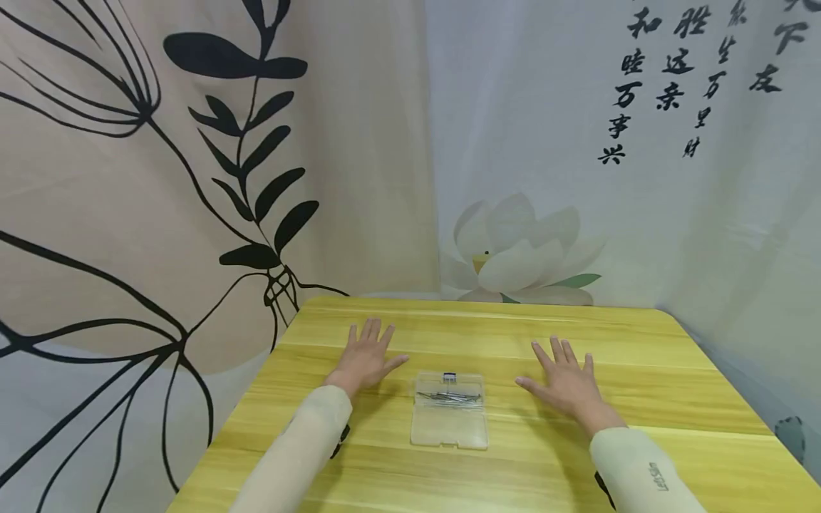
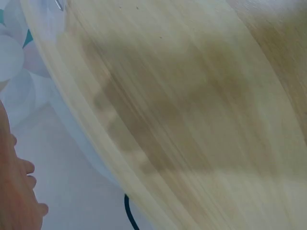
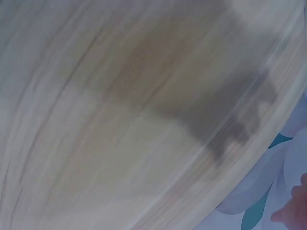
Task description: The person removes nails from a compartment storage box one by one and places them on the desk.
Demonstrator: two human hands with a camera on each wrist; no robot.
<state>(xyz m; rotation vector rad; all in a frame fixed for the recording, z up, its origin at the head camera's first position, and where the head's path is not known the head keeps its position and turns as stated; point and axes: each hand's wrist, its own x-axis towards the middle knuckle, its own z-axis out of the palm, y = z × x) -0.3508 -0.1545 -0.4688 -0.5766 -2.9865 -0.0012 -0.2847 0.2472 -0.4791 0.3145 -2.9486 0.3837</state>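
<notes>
A clear plastic case (image 1: 449,429) lies opened flat on the wooden table (image 1: 641,342). Several thin metal pieces (image 1: 450,398) rest in its far half; they are too small to tell their kind. To the left of the case, my left hand (image 1: 364,362) hovers with fingers straight and spread. My right hand (image 1: 567,385) is on the other side, farther from the case, likewise spread. Neither hand holds anything. Only part of the left hand (image 2: 19,187) shows at the left edge of its wrist view, and part of the right hand (image 3: 293,208) in the lower right corner of the other.
Behind the table hangs a curtain (image 1: 372,157) printed with black plants, a lotus flower and dark characters. The table's far edge (image 1: 487,303) runs close to it. Hand shadows fall on the wood in both wrist views.
</notes>
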